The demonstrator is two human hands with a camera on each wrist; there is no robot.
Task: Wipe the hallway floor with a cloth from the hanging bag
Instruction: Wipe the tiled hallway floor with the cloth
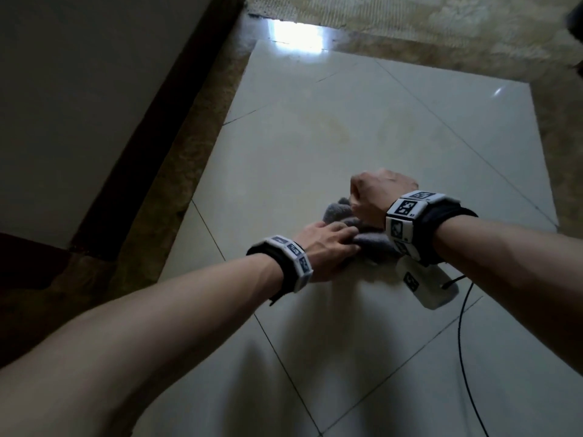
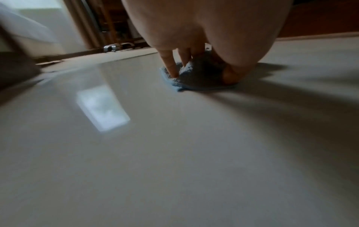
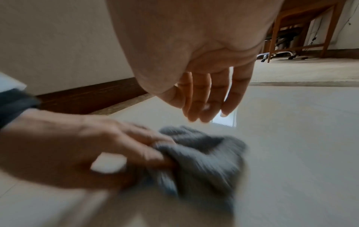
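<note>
A grey cloth lies bunched on the pale glossy floor tiles. My left hand grips its near edge. In the left wrist view the fingers and thumb press the cloth down onto the floor, with a blue edge showing underneath. The right wrist view is blurred, but my left hand is curled round the cloth. My right hand hovers just above the cloth's far side. Its fingers hang loose and hold nothing.
A wall with a dark skirting board runs along the left, beside a brown speckled border strip. A patterned rug lies beyond the tiles. A black cable trails from my right wrist. Wooden table legs stand far off.
</note>
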